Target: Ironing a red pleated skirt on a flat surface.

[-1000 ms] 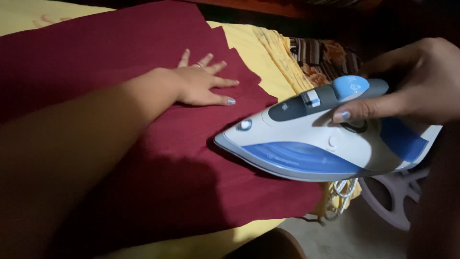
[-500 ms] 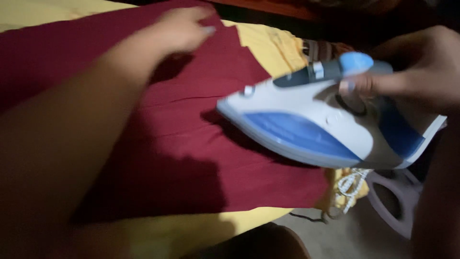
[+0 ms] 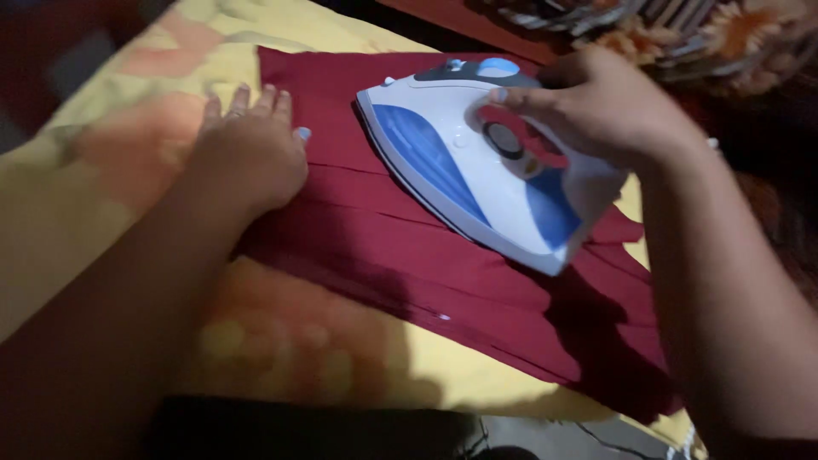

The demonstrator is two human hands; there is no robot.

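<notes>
Yellow sheeting (image 3: 111, 213) with faint orange blotches covered the surface under you, and on it lay the dark red cloth (image 3: 443, 255), pleated in long folds and running from the upper middle down toward the lower right. The white and blue iron (image 3: 477, 162) sat on the cloth's upper part, its pointed nose aimed toward the upper left and its soleplate seemingly flat on the pleats, though blur made the contact hard to confirm.

As a judgement, the main risk lay in how near your left hand (image 3: 251, 153) was to the iron's nose: a push along the pleats toward that hand could have brought hot metal against your fingertips. Letting the iron rest in one spot could have scorched the cloth, and an uneven hold could have pressed a crooked crease into the folds.

Your right hand (image 3: 605, 106) came in from the right with the forearm angled downward, the fingers wrapped closed around the iron's handle. Your left arm reached forward from the lower left, palm down, the fingers (image 3: 256, 100) spread and pressed flat at the cloth's left edge, partly on the sheeting.
</notes>
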